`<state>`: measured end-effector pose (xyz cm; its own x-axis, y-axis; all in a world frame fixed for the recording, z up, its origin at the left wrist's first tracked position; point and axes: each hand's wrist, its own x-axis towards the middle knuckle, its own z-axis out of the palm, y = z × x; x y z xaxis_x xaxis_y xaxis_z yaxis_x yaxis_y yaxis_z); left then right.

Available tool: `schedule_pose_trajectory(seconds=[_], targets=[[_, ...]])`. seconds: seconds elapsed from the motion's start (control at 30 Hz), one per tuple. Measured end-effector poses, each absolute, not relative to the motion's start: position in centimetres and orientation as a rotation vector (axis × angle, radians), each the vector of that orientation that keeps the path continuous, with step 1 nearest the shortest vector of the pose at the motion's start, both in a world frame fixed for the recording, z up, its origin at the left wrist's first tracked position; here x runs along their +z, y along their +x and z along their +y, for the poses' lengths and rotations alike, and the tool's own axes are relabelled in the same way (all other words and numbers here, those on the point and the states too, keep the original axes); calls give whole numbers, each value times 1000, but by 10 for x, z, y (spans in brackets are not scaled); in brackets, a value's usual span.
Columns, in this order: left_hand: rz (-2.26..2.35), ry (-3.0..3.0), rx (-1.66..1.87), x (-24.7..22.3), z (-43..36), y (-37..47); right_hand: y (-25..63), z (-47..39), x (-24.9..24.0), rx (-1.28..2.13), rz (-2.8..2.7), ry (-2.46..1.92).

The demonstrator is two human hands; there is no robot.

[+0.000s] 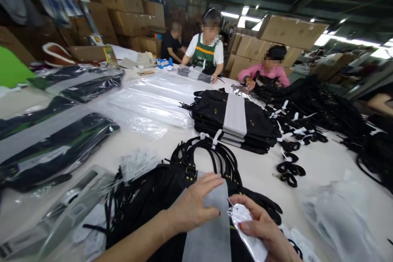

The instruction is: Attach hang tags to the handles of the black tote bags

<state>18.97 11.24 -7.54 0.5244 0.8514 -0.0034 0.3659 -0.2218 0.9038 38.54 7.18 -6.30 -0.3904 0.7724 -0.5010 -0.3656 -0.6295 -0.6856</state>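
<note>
Over the grey band round a black bag, my left hand is held with thumb and fingers apart and nothing between them. To its right, my right hand pinches a white tag in a shiny clear sleeve between thumb and fingers. Black handles with white wrapping rise from the bag's far side. Left of the bag lies a bunch of white tags on thin strings.
Stacked black bags lie beyond the handles, and clear plastic sleeves to their left. Wrapped bags cover the left side; black straps lie at right. A person in a green apron and others work across the table.
</note>
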Motion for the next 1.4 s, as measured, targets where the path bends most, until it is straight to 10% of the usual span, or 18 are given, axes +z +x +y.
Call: schedule_pose_trajectory(seconds=[0.53, 0.83, 1.0, 1.4], targets=[[620, 361, 848, -85, 104, 200, 371, 59, -85, 2080, -316, -711], [1040, 1245, 385, -71, 113, 178, 388, 51, -107, 2066, -945, -1246], [1048, 1854, 185, -66, 108, 169, 370, 56, -106, 1426, -1791, -1482], [1192, 1714, 110, -48, 148, 143, 299, 85, -115, 1645, -1362, -1339]])
